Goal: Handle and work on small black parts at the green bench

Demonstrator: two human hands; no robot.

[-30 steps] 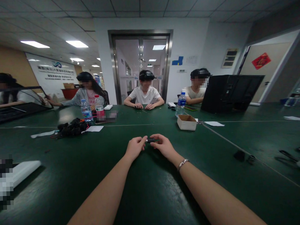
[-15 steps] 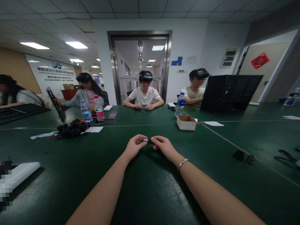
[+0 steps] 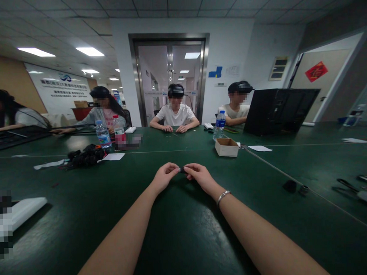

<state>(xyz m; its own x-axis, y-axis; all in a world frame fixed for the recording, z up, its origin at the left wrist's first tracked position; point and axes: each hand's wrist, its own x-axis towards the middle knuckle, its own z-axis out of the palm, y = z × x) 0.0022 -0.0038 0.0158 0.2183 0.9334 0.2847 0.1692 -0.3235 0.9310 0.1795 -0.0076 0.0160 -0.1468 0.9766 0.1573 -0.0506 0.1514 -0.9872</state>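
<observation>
A small black object with a silvery end (image 3: 181, 169) is pinched between the fingertips of both hands, above the green table (image 3: 181, 234). My left hand (image 3: 164, 178) is closed on the silvery end, on its left side. From the other side my right hand (image 3: 201, 177), with a silver bracelet (image 3: 223, 198) on its wrist, grips the black part. The fingertips of the two hands are close together. The object is too small, and too covered by fingers, to name its kind.
An open cardboard box (image 3: 227, 147) stands ahead to the right, near a water bottle (image 3: 219, 126). Tangled black gear (image 3: 85, 155) lies ahead left, by two bottles. Small dark pieces (image 3: 290, 186) lie right. Several people sit across the table; a large black case (image 3: 279, 112) stands far right.
Less of the silvery end shows between my fingertips now; my hands have hardly moved. The view has shifted slightly. At the left, a person's upright dark panel has come down toward the table.
</observation>
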